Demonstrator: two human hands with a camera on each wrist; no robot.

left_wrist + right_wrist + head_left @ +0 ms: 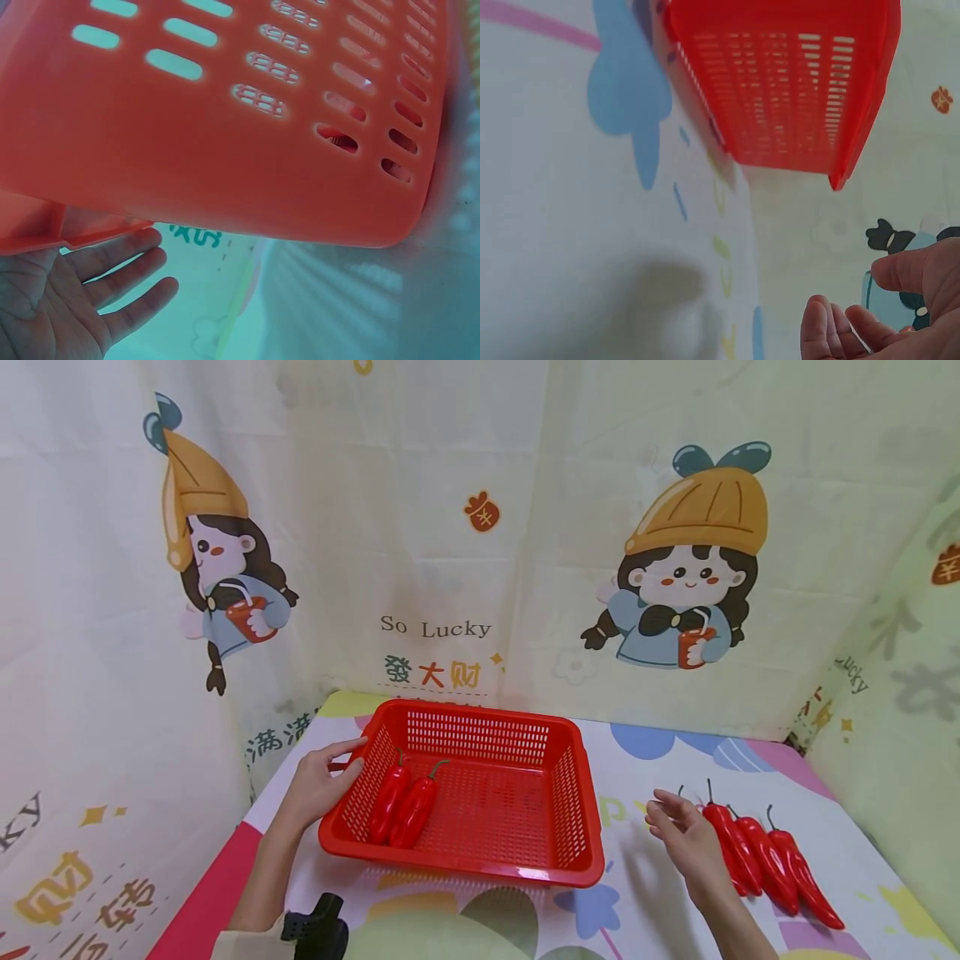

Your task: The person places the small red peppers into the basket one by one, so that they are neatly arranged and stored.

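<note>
A red plastic basket [480,862] stands on the table, with two red peppers [413,810] lying inside at its left end. My left hand [315,785] touches the basket's left rim, fingers extended; in the left wrist view the hand [90,292] is against the underside of the rim [30,217]. Between the basket and several red peppers [772,860] on the right, my right hand [686,839] hovers over the table with relaxed fingers and nothing in them. The right wrist view shows this hand [877,315] apart from the basket [780,90].
A patterned cloth [652,910] covers the table. Printed curtains [525,527] hang behind it and along both sides. A black wrist strap [322,927] shows on the left sleeve at the bottom edge.
</note>
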